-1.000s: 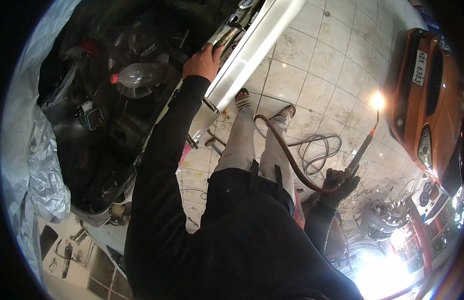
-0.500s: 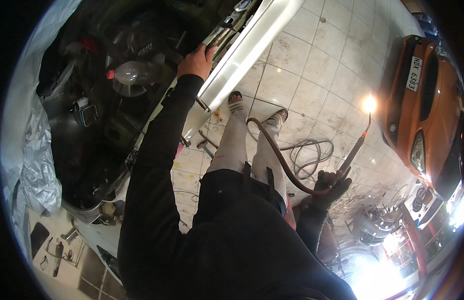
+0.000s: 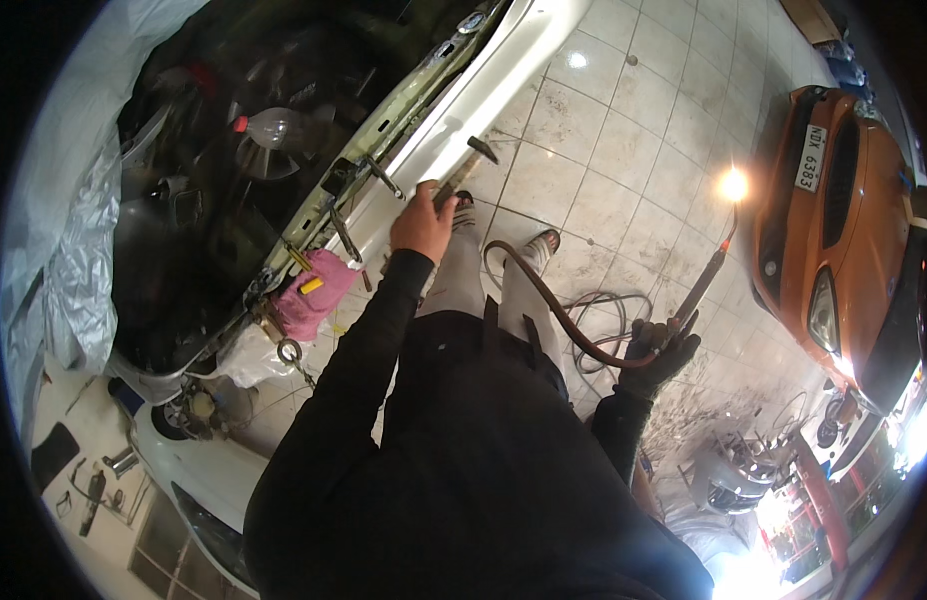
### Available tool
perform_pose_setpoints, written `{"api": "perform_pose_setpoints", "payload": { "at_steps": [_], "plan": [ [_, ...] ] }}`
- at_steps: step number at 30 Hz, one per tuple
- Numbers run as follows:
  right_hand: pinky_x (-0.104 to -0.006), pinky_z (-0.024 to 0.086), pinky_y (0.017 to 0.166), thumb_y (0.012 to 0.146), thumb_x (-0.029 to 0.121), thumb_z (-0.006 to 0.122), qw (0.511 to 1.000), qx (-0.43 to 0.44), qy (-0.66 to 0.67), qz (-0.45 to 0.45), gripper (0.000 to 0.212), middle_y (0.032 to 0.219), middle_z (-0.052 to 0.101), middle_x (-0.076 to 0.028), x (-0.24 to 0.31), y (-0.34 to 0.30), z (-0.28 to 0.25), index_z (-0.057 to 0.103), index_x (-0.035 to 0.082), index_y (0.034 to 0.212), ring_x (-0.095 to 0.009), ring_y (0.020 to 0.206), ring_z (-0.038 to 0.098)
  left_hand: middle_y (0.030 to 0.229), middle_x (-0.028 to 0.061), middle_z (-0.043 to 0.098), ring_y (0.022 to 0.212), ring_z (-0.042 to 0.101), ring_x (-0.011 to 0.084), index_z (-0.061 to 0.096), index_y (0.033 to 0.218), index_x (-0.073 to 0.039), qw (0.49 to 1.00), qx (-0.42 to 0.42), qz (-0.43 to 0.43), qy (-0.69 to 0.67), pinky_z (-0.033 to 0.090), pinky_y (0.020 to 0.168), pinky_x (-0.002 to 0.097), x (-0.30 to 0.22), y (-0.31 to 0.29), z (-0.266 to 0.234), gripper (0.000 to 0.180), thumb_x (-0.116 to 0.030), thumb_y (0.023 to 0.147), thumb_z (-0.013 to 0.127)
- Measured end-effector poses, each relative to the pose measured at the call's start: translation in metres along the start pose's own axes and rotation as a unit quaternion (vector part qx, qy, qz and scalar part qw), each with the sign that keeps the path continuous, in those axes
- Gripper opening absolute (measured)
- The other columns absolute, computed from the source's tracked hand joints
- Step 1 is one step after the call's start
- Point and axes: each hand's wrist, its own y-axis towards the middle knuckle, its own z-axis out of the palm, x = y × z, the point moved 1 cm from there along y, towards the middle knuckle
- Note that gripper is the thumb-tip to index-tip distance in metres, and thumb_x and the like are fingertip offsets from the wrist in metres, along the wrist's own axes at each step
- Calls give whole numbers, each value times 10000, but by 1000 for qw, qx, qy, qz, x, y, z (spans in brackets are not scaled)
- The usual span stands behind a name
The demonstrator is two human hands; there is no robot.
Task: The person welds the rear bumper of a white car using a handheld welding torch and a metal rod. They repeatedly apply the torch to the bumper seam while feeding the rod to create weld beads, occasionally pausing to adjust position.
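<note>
My bare left hand (image 3: 424, 225) is closed around the handle of a hammer (image 3: 467, 170), its head pointing up and away from me beside a white car panel (image 3: 454, 130). On the right, my dark-gloved right hand (image 3: 661, 355) grips a gas torch (image 3: 702, 285). From the torch's bent tip burns a bright flame (image 3: 734, 185), close to the orange car's front. A brown hose (image 3: 549, 290) loops from the torch back past my legs. Along the panel's inner edge, clamp-like metal tools (image 3: 384, 178) stick out.
An open engine bay (image 3: 254, 200) with a plastic bottle (image 3: 274, 127) lies left, beside silver sheeting (image 3: 84, 270). A pink cloth (image 3: 314, 290) hangs at its near edge. An orange car (image 3: 834, 220) stands right. Coiled hoses (image 3: 619, 310) lie on the tiled floor (image 3: 584, 150).
My left hand has come off the panel's edge, moved nearer to me and right, and now holds a hammer. The lit torch stays in my right hand, shifted slightly as the view moved.
</note>
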Motion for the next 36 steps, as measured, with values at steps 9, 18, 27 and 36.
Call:
{"api": "perform_pose_setpoints", "payload": {
  "at_steps": [9,18,27,36],
  "plan": [
    [-337,420,649,988,563,566,998,38,-23,35,488,551,497,28,49,11,-36,643,85,925,-138,469,397,1022,121,751,934,721,355,674,1161,-155,973,-203,-11,112,571,809,450,123,20,-34,390,-397,866,755],
    [-333,375,623,994,556,562,997,58,-14,41,500,522,452,29,80,15,-36,648,69,925,-131,458,350,1124,63,700,1145,612,299,710,1186,-234,967,-177,-48,177,477,944,516,187,47,-52,428,-491,846,752],
    [-343,403,633,995,566,554,996,66,-24,55,496,546,468,29,77,25,-45,639,78,977,-140,472,402,1305,110,637,1250,573,313,676,1264,-258,938,-207,-150,233,475,1013,530,213,65,-36,427,-422,875,741],
    [-333,434,707,990,356,613,990,116,-38,68,280,588,447,51,57,-4,3,566,97,895,-126,526,429,777,148,666,651,610,179,640,1051,101,857,-3,149,-494,480,681,314,-151,-101,-188,478,-347,1025,475]
  ]
}}
